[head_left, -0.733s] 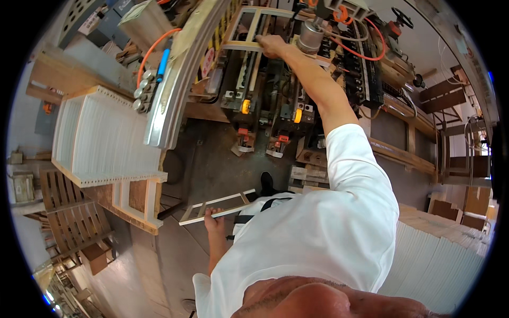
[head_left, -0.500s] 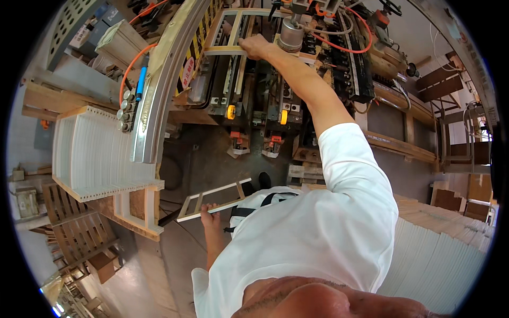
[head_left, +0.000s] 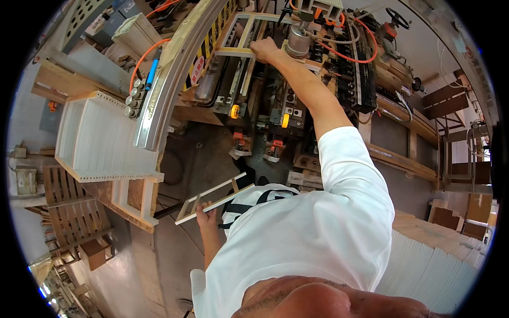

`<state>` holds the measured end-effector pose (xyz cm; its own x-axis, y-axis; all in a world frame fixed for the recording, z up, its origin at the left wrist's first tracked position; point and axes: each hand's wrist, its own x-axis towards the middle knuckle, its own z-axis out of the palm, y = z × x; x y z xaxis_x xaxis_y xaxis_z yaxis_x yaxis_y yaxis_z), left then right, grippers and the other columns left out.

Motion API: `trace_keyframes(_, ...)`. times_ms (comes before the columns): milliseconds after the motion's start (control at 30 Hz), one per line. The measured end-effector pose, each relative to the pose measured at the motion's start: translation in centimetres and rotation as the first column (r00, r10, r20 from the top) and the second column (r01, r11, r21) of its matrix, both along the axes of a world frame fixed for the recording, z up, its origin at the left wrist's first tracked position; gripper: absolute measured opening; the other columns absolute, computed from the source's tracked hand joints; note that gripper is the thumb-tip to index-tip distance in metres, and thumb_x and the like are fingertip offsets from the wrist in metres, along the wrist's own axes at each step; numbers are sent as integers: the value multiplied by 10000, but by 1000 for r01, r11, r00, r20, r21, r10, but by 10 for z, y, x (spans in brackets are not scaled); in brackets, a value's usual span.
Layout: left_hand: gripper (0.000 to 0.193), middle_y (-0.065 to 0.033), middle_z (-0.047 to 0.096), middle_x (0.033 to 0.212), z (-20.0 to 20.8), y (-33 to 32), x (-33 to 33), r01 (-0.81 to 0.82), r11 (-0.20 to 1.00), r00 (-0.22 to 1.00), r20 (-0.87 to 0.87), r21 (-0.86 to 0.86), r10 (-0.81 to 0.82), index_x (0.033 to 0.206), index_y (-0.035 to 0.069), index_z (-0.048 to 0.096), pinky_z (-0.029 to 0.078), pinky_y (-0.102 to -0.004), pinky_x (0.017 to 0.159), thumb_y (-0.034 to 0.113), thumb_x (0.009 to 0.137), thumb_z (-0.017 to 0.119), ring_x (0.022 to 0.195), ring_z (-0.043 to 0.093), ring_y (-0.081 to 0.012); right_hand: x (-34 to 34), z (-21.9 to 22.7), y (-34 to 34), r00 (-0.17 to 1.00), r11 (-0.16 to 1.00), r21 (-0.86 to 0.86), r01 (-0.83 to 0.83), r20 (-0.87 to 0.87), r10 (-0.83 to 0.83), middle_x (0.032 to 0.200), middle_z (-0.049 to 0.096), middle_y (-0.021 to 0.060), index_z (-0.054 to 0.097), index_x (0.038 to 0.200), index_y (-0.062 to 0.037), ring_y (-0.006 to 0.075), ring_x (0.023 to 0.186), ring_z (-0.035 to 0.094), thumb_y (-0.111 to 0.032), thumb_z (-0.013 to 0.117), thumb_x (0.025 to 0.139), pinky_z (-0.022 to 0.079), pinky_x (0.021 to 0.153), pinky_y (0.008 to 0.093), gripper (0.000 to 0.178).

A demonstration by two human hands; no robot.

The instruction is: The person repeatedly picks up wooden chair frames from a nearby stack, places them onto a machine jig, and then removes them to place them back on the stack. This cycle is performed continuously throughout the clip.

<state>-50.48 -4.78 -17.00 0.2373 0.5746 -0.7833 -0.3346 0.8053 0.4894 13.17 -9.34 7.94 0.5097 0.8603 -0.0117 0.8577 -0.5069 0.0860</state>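
Observation:
My left hand (head_left: 207,215) is closed round the long rail of a pale, ladder-shaped wooden frame (head_left: 186,218), held low at my left side and tilted. My right arm reaches forward to a machine. There my right hand (head_left: 266,50), fingers curled, grips the near rail of a second white-edged wooden frame (head_left: 233,51). That frame lies on the machine's bed, just left of a silver cylinder (head_left: 298,41). My fingertips on it are partly hidden by the back of the hand.
At the left stands a stack of white frames (head_left: 108,140) beside a long metal beam (head_left: 159,114). Black drilling units (head_left: 360,79) line the machine's right side. Orange hoses (head_left: 377,45) loop over it. More stacked white pieces (head_left: 424,259) stand at my right.
The whole view has shifted slightly. The frame in my left hand has tilted more steeply, its far end rising. My right hand stays on the frame in the machine.

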Motion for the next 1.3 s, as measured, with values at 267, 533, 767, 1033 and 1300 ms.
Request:
trace_keyframes(267, 181, -69, 568, 865, 7, -5, -84, -229, 971, 965, 147, 69, 218, 979, 72, 488, 500, -526, 845, 252, 963, 485, 920, 593, -315, -5, 3, 1, 998, 998, 3, 57, 31, -57, 958, 670, 152, 645, 951, -44, 327, 924, 638, -72, 607, 754, 440, 793, 461, 202)
trace_keyframes(533, 138, -60, 570, 871, 91, -24, -203, -375, 865, 926, 85, 333, 368, 906, 40, 520, 497, -494, 874, 169, 952, 509, 913, 590, -279, -1, -17, 19, 986, 990, 1, 140, 89, -140, 989, 684, 113, 680, 953, -83, 302, 933, 660, -171, 589, 791, 506, 741, 462, 206)
trace_keyframes(767, 258, -45, 524, 938, 232, 18, -310, -44, 803, 998, -4, 594, 57, 1089, 10, 540, 457, -431, 913, 231, 956, 535, 915, 545, -226, -8, -13, -29, 992, 808, 580, 102, 5, -129, 1161, 617, 154, 510, 1288, -67, 296, 1054, 603, -338, 606, 840, 467, 887, 394, 533)
trace_keyframes(1033, 451, -145, 509, 1088, 149, 193, -415, -371, 572, 844, 8, 732, 537, 1221, -54, 448, 474, -401, 919, 314, 965, 501, 959, 547, -256, -270, -33, 12, 799, 529, 795, 298, -511, 317, 1005, 650, 82, 604, 1111, 28, 125, 897, 590, -141, 622, 895, 472, 809, 271, 275)
trace_keyframes(1300, 405, -132, 538, 998, 78, 397, -296, -307, 814, 917, -76, 493, 392, 1122, -74, 500, 538, -357, 780, 302, 973, 481, 847, 583, -225, -431, -173, -56, 696, 913, 267, 308, -718, -25, 763, 636, 143, 603, 940, 22, 228, 686, 601, -106, 622, 810, 475, 660, 327, 183)
